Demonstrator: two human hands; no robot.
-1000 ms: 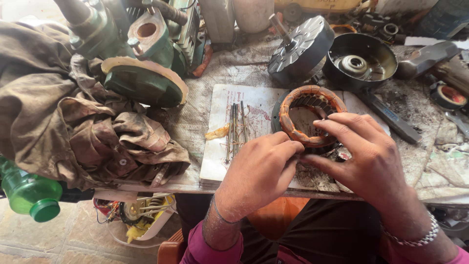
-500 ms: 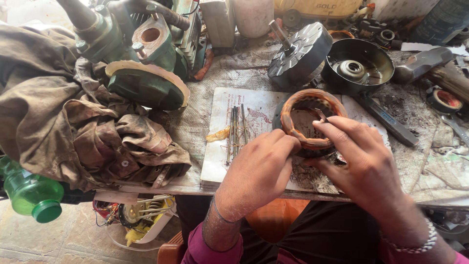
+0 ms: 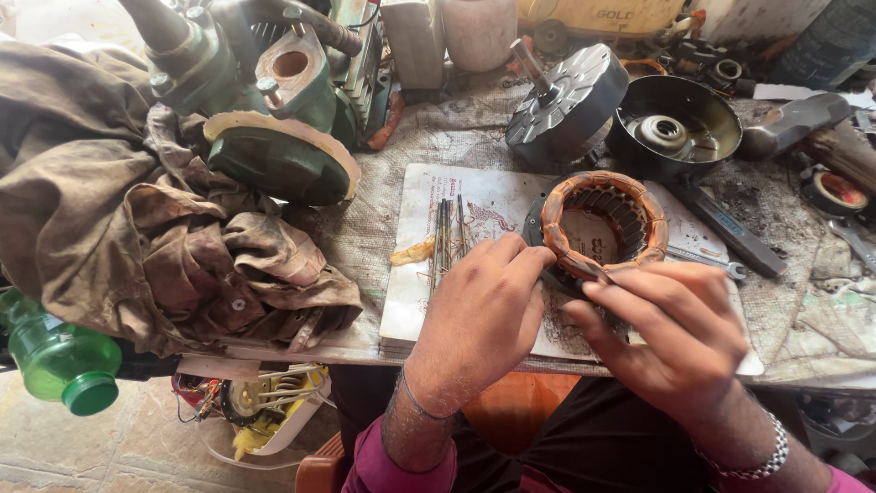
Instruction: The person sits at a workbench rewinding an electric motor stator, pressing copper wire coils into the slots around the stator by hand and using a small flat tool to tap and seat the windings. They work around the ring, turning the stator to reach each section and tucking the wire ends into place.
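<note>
Cluttered worktop, covered in grimy printed sheeting. Both hands work at a ring-shaped stator wound in copper wire, which sits on a white printed board near the worktop's front edge. Left hand: fingers curled, tips pressing the ring's lower-left rim. Right hand: fingers pinched on something at the ring's near edge; what it grips cannot be told. Thin metal rods lie on the board just left of the hands. Behind the ring: a grey finned rotor and a dark round housing. Green motor casing and soiled rags lie left. Green bottle at lower left. Yellow container with lettering at the back.
</note>
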